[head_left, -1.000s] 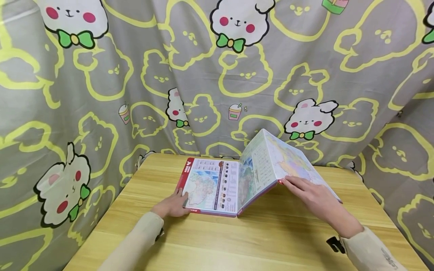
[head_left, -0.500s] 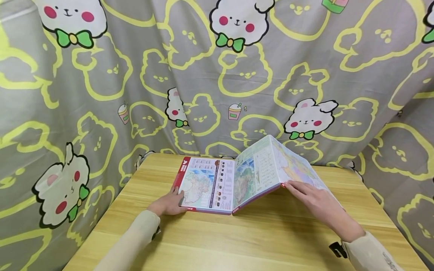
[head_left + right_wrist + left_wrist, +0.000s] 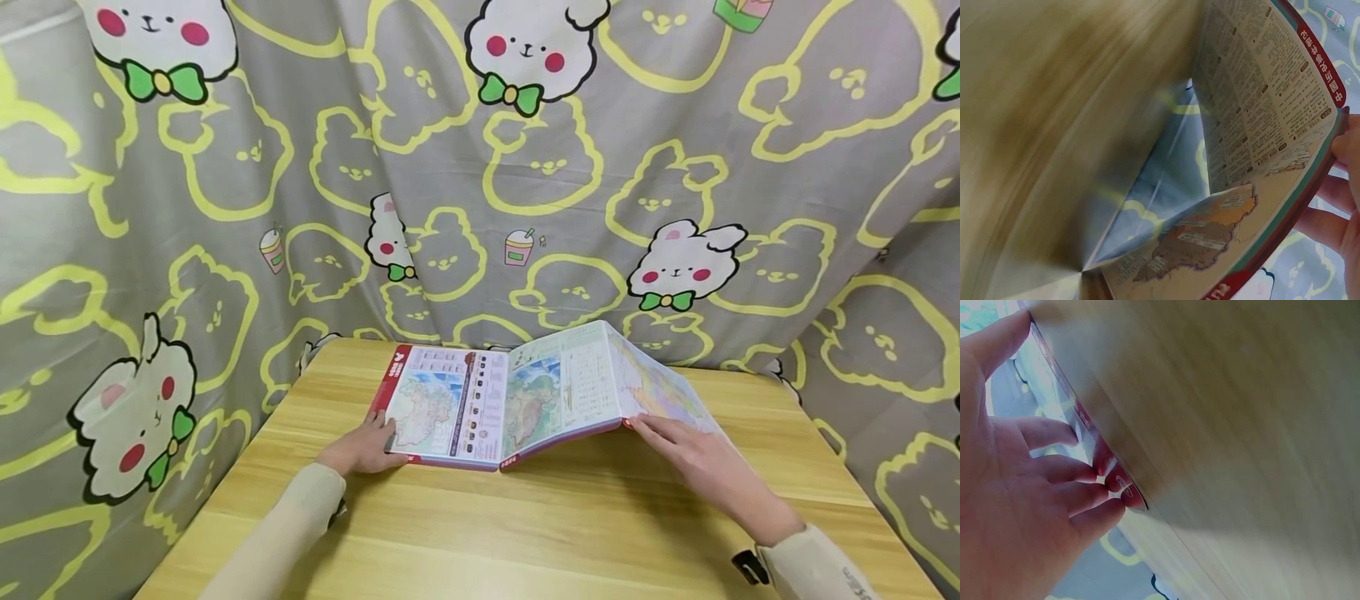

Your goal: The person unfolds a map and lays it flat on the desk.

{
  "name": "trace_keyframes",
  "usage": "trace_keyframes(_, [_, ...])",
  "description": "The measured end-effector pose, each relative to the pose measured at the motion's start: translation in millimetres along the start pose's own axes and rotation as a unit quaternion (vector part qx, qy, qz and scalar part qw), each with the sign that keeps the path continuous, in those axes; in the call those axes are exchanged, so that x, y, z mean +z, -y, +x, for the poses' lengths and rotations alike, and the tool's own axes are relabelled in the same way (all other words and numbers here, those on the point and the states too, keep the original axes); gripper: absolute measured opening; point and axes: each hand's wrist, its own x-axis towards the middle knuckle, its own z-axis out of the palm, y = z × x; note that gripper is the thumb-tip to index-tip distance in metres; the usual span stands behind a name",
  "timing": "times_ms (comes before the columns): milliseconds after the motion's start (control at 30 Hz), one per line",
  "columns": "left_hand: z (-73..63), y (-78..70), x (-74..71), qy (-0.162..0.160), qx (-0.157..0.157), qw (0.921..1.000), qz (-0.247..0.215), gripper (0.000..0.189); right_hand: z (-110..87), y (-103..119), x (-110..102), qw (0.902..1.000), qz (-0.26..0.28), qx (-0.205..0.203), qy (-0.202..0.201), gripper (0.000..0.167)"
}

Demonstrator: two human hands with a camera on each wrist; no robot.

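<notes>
A folding map (image 3: 427, 408) lies on the wooden table, partly unfolded. Its left panel is flat, and the panels to its right rise into a tented fold (image 3: 606, 367). My left hand (image 3: 360, 446) rests at the left panel's near corner, with spread fingers touching its edge; the left wrist view shows that hand (image 3: 1029, 487) against the red border. My right hand (image 3: 693, 454) pinches the near edge at the raised fold. Seen from the right wrist, the thumb of that hand (image 3: 1344, 181) is at the edge and the printed underside (image 3: 1254, 94) shows. The hand hides part of the right panel.
The wooden tabletop (image 3: 487, 533) extends in front of the map and to both sides. A grey curtain with yellow outlines and cartoon rabbits (image 3: 450, 167) hangs right behind the table and along its sides.
The tented fold has dropped lower and spread wider. My left hand and the flat panel have slid left, while my right hand has moved slightly down, keeping its grip.
</notes>
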Motion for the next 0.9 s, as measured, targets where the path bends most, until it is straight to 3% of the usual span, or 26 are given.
trace_keyframes(300, [-1.6,5.8,-1.7,-0.018,0.003,0.9997,0.017,0.090,-6.0,0.5,11.0,0.9997,0.019,0.008,0.015,0.064])
trace_keyframes(433, [-1.1,10.2,-0.9,-0.019,-0.005,0.9996,0.018,0.093,-8.8,0.1,13.1,0.9989,0.026,0.010,0.039,0.046])
trace_keyframes(567, [-0.2,15.2,1.0,-0.020,-0.012,0.9995,0.019,0.095,-10.9,0.9,15.2,0.9974,0.031,0.011,0.065,0.060])
trace_keyframes(900, [0.4,19.0,-2.1,-0.033,-0.015,0.9988,0.035,0.095,-13.2,6.8,23.7,0.9927,0.040,0.013,0.113,0.053])
